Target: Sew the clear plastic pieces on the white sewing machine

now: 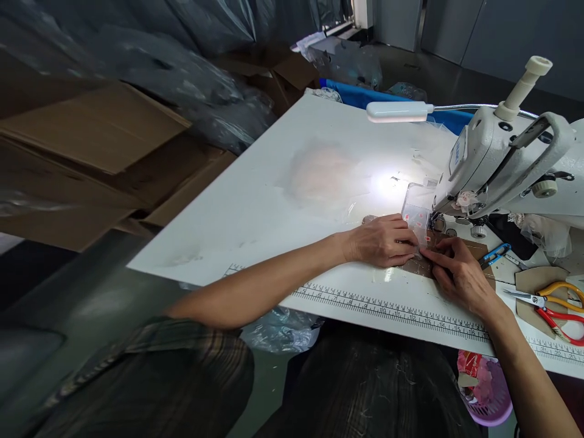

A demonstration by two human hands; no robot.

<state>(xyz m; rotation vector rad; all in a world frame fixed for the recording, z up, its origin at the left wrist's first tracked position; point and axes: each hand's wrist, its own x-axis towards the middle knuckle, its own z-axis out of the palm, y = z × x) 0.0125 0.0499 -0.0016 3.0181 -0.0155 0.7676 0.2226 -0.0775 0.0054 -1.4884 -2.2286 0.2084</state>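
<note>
A small piece of sheer, see-through fabric with red dots (pixel 416 222) lies at the needle area of a white sewing machine (pixel 479 152). My left hand (pixel 385 241) rests over its left side, fingers bent together and pressing its near edge. From the right, my right hand (pixel 458 271) meets that same edge with thumb and index finger closed on it, close to the left fingertips. The exact grip is partly hidden by the fingers. Beneath both hands is a brown plate (pixel 422 266) on the white table (pixel 255 213).
Blue thread snips (pixel 495 255) lie right of my right hand. Farther right are orange-handled and red-handled scissors (pixel 542 300) on cardboard. A lamp (pixel 399 111) lights the table. A printed ruler (pixel 365 304) follows the front edge. Cardboard boxes (pixel 91 128) stand left; a purple basket (pixel 495 401) sits below.
</note>
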